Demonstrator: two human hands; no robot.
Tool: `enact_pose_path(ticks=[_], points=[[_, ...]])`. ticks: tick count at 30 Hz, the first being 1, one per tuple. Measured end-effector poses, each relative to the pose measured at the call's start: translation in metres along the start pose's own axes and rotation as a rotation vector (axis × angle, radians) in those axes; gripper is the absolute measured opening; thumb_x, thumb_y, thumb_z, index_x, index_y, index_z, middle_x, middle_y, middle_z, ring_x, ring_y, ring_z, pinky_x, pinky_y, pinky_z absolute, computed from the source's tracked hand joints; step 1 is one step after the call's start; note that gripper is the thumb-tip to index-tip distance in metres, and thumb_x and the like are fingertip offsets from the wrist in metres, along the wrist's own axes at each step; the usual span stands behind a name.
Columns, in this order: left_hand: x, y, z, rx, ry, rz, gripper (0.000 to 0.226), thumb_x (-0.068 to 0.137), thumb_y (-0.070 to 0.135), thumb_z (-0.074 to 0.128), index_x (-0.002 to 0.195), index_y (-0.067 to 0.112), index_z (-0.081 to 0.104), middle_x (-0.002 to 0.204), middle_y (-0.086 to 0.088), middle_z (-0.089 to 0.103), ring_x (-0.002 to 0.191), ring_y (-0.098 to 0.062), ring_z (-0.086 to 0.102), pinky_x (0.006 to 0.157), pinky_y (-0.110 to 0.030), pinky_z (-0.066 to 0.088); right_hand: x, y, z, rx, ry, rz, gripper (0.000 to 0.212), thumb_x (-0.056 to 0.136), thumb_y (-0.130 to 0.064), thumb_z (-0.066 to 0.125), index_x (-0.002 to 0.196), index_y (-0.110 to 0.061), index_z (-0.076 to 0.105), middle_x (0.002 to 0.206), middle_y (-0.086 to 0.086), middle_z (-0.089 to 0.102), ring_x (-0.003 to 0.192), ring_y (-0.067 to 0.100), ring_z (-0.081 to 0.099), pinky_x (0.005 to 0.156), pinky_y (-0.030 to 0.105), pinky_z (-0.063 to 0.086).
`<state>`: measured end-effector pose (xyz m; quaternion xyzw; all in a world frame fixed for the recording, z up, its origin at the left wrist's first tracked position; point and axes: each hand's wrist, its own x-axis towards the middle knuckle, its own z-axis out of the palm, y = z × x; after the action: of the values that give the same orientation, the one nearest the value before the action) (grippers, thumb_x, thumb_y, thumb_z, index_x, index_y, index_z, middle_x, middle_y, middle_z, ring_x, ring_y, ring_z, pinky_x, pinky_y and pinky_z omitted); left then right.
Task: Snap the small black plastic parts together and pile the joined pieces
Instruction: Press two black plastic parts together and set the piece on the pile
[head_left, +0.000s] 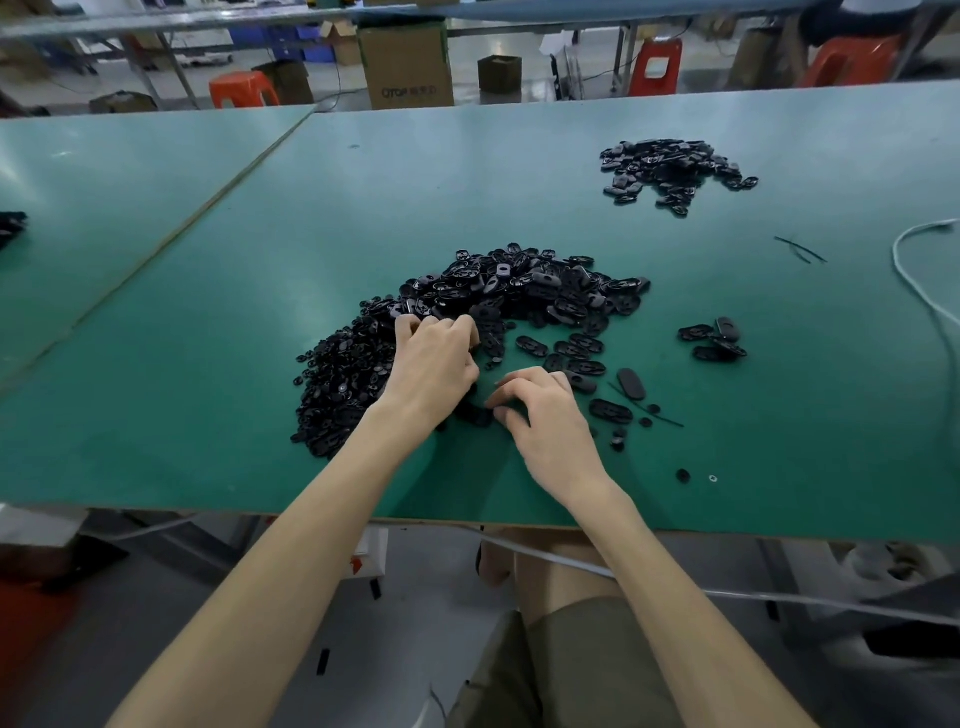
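A big heap of black oval plastic parts (524, 291) lies mid-table, and a heap of smaller round black parts (340, 387) joins it on the left. My left hand (434, 364) rests at the seam of the two heaps. Its fingers curl down into the parts and the fingertips are hidden. My right hand (545, 415) sits just in front, its thumb and curled fingers pinching a small black part (480, 415) on the green table (208, 415). A separate pile of black pieces (675, 169) lies far right.
Loose oval parts (582, 358) and a small cluster (714, 340) lie right of my hands, with thin black strips (800, 249) beyond. A white cable (914, 280) runs along the right edge. Cardboard boxes and red stools stand behind the table.
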<state>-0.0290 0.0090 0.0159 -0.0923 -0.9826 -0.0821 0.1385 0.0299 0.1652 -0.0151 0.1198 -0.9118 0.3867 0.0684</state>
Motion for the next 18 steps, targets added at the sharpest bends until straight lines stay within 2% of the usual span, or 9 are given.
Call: enact_pose_path(ticks=[6, 10, 12, 14, 16, 18], points=[[-0.003, -0.007, 0.006, -0.035, 0.054, -0.037, 0.026, 0.095, 0.012, 0.054, 0.117, 0.021, 0.065, 0.11, 0.005, 0.069, 0.112, -0.021, 0.053, 0.099, -0.039, 0.017, 0.001, -0.002, 0.002, 0.032, 0.022, 0.017, 0.013, 0.102, -0.016, 0.065, 0.104, -0.007, 0.073, 0.114, -0.002, 0.063, 0.113, 0.016, 0.043, 0.096, 0.027, 0.039], [-0.004, -0.004, 0.003, -0.175, 0.125, -0.094, 0.018, 0.098, 0.013, 0.058, 0.111, 0.021, 0.069, 0.105, 0.006, 0.071, 0.109, -0.017, 0.056, 0.104, -0.04, 0.023, 0.001, -0.003, 0.0, 0.14, 0.069, 0.058, 0.013, 0.105, -0.018, 0.059, 0.102, -0.009, 0.068, 0.102, -0.006, 0.06, 0.106, 0.015, 0.045, 0.09, 0.029, 0.038], [-0.004, 0.001, -0.006, -0.528, 0.104, -0.168, 0.015, 0.096, 0.009, 0.065, 0.107, 0.016, 0.072, 0.1, 0.003, 0.074, 0.1, -0.014, 0.065, 0.103, -0.037, 0.042, 0.0, -0.003, -0.002, 0.251, 0.112, 0.086, 0.012, 0.106, -0.016, 0.059, 0.1, -0.01, 0.067, 0.094, -0.005, 0.064, 0.099, 0.018, 0.053, 0.084, 0.028, 0.04], [-0.005, 0.009, -0.015, -0.967, 0.047, -0.235, 0.014, 0.095, 0.001, 0.068, 0.106, 0.008, 0.074, 0.096, -0.006, 0.076, 0.088, -0.014, 0.072, 0.089, -0.034, 0.058, 0.0, -0.002, -0.004, 0.366, 0.17, 0.124, 0.012, 0.105, -0.014, 0.059, 0.098, -0.011, 0.067, 0.086, -0.003, 0.069, 0.085, 0.018, 0.06, 0.074, 0.023, 0.045], [-0.008, 0.019, -0.018, -1.249, -0.047, -0.275, 0.016, 0.096, -0.004, 0.065, 0.109, 0.0, 0.072, 0.096, -0.014, 0.076, 0.086, -0.019, 0.075, 0.083, -0.034, 0.063, -0.001, -0.001, -0.005, 0.426, 0.22, 0.154, 0.013, 0.106, -0.014, 0.058, 0.097, -0.013, 0.068, 0.082, -0.005, 0.071, 0.072, 0.014, 0.062, 0.064, 0.018, 0.045], [-0.013, 0.029, -0.013, -1.407, -0.117, -0.306, 0.018, 0.097, -0.005, 0.061, 0.112, -0.002, 0.071, 0.095, -0.016, 0.075, 0.088, -0.021, 0.075, 0.084, -0.03, 0.062, -0.001, 0.001, -0.006, 0.484, 0.271, 0.185, 0.012, 0.106, -0.016, 0.059, 0.099, -0.015, 0.069, 0.082, -0.005, 0.072, 0.073, 0.014, 0.065, 0.066, 0.025, 0.051]])
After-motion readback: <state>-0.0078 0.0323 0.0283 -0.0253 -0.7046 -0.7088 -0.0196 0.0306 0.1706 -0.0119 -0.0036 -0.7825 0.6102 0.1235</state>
